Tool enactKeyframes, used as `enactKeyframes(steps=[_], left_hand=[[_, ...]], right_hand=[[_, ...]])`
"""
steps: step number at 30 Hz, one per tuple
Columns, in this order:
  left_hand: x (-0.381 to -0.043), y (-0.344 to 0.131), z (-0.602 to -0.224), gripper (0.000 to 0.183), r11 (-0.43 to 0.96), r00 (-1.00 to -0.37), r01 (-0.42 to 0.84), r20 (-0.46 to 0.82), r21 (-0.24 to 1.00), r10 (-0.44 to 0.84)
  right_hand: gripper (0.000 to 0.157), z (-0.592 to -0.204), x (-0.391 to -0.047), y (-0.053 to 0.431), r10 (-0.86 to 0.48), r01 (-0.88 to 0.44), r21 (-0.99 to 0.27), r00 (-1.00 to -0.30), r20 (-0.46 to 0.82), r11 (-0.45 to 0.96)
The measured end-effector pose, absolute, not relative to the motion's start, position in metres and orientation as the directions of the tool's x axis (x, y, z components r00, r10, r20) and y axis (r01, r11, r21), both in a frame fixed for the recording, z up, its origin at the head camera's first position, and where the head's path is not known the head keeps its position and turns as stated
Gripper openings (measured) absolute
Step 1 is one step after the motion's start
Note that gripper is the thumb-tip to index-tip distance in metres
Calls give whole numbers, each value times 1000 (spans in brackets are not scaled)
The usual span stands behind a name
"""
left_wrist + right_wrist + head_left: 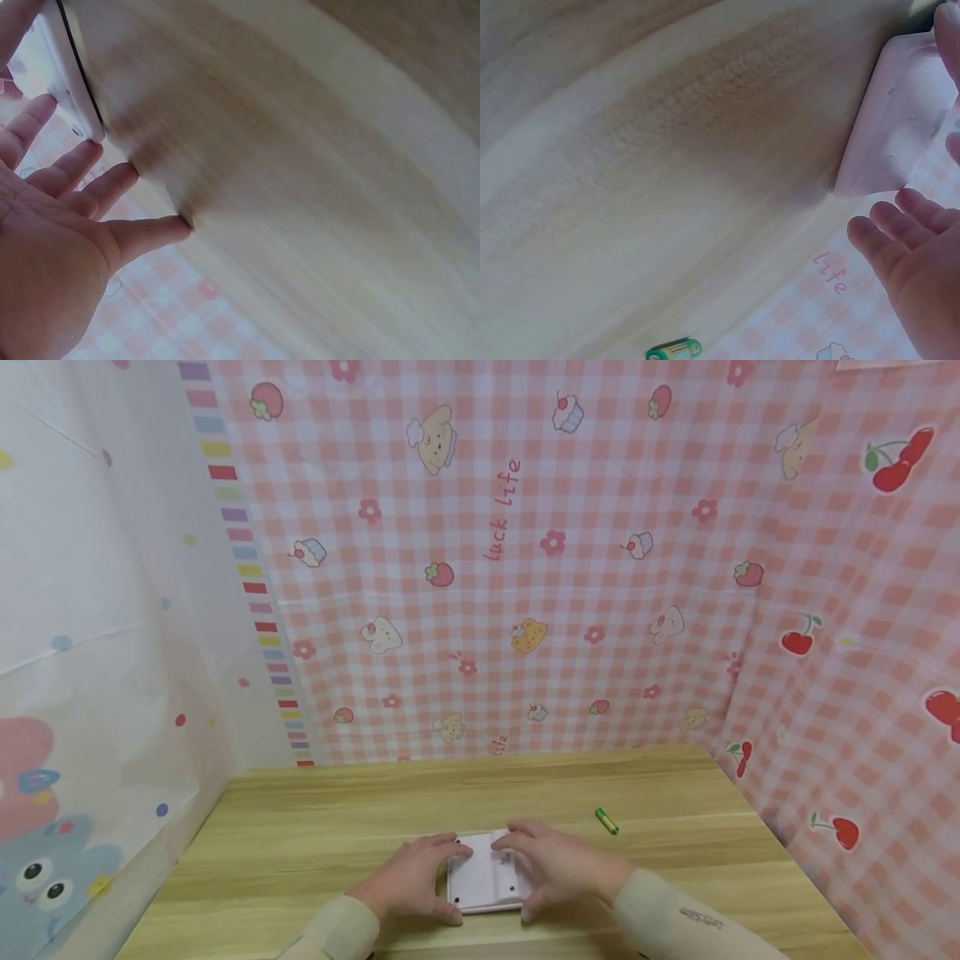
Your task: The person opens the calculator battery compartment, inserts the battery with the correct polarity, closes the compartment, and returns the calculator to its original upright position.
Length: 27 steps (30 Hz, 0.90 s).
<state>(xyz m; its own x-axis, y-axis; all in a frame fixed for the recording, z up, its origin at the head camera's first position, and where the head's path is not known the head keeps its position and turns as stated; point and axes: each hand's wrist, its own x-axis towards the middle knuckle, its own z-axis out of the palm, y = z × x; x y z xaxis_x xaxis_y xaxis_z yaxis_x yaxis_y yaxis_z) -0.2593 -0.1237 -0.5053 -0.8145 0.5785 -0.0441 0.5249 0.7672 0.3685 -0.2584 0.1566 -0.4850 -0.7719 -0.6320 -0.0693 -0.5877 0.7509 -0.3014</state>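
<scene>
A flat white calculator-like device lies on the table with its back up, showing small black feet and a raised section. My left hand holds its left end, thumb at the near corner and index finger on top; in the left wrist view, other fingertips of the left hand are spread, some touching the table. At the right end, my right hand holds it with thumb near the front edge and fingers over the top. In the right wrist view, several fingers of the right hand stick out beyond the device.
A green and yellow battery lies on the wooden table, beyond and to the right of the right hand. A pink checked cloth hangs behind the table and along its right side. A white printed cloth hangs on the left.
</scene>
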Motion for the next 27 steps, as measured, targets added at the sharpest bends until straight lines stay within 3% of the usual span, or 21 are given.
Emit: enactKeyframes(steps=[9, 27], left_hand=[[-263, -124, -508, 87, 773, -825, 493, -67, 400, 561], [-262, -124, -508, 87, 776, -820, 498, -82, 387, 567]], right_hand=[[82, -486, -263, 152, -673, -643, -228, -734, -89, 731], [79, -479, -267, 143, -710, -707, -74, -695, -115, 703]])
